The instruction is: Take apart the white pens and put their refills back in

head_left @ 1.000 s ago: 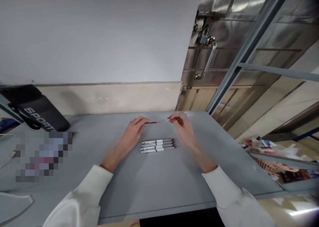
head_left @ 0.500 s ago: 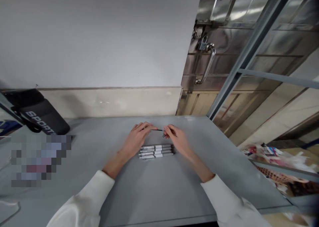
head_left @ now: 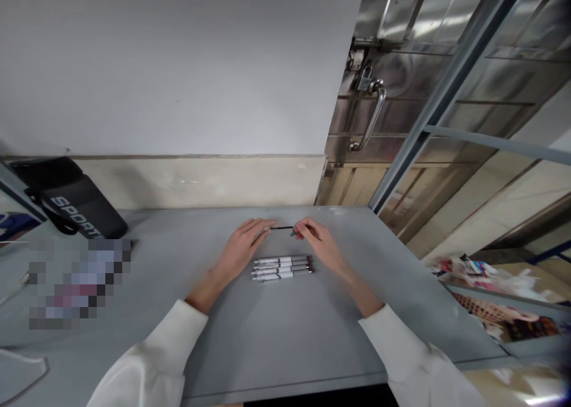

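A thin dark pen refill (head_left: 282, 228) spans the gap between my two hands, just above the table. My left hand (head_left: 238, 246) is closed, its fingertips and thumb pinching the left end, where a pale piece shows. With thumb and bent fingers, my right hand (head_left: 320, 243) pinches around the right end. A small grey pen part (head_left: 292, 234) sticks out below those right fingertips; its exact kind is too small to tell. Nearer to me, several white pens (head_left: 282, 268) with dark right ends lie side by side on the grey table (head_left: 285, 329).
At the left stands a black case (head_left: 84, 202) marked SPORT, beside a blurred-out object (head_left: 80, 285). A white cord or strap (head_left: 27, 359) lies near the left edge. To the right are a metal frame post (head_left: 414, 151) and a shelf with plastic bags (head_left: 491, 273).
My hands are slightly farther apart, and more of the dark refill shows between them. The pens on the table lie as before; the view has shifted a little.
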`<state>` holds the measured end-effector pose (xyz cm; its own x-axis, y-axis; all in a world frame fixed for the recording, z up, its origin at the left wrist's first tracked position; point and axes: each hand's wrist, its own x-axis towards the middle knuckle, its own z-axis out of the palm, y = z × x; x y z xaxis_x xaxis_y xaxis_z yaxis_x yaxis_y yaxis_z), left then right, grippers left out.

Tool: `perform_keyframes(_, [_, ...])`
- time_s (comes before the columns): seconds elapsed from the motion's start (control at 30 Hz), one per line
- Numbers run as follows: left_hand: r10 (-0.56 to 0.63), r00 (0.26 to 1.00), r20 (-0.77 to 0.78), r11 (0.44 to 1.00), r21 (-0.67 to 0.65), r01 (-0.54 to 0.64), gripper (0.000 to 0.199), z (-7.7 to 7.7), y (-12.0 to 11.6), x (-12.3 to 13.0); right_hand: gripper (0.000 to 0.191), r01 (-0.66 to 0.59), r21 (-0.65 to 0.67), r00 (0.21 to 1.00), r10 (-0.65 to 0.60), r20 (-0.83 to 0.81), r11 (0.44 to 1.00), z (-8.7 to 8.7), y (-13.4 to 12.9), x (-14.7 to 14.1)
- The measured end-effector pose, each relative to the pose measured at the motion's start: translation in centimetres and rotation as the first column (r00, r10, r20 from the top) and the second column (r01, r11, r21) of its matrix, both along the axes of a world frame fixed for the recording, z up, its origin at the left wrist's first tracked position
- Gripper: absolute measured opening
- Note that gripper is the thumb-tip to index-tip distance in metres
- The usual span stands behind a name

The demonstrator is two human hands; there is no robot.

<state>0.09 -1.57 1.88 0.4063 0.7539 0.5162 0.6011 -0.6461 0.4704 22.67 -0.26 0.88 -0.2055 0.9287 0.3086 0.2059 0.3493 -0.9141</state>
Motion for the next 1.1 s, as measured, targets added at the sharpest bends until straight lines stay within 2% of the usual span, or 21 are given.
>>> perform_keyframes(0.13, [0.103,0.990,0.101,0.993,-0.072,-0.096,0.027,-0.4,0.3,-0.9,0.035,0.068,-0.005,0.998,-0.068,0.004,0.998,0.1,0.4,0.8])
perform_keyframes(0.27, [0.197,0.972,0.129,0.977,-0.105,-0.184,0.027,-0.7,0.8,-1.8,0.040,0.155,0.003,0.988,-0.155,0.006,0.988,0.1,0.8,1.5])
perform_keyframes(0.5, [0.118,0.991,0.059,0.988,-0.105,-0.112,0.023,-1.5,1.0,-1.4,0.038,0.185,0.052,0.983,-0.184,-0.021,0.981,0.0,0.8,1.3])
perform_keyframes(0.77, [0.022,1.000,0.011,0.998,-0.058,-0.021,0.033,-2.4,1.6,-1.3,0.021,0.232,0.140,0.972,-0.225,-0.063,0.963,-0.3,1.0,1.4])
perform_keyframes(1.1, [0.065,0.996,0.064,0.988,-0.146,-0.055,0.030,-2.6,1.5,-1.4,0.024,0.239,0.134,0.971,-0.232,-0.064,0.962,0.4,0.5,1.3])
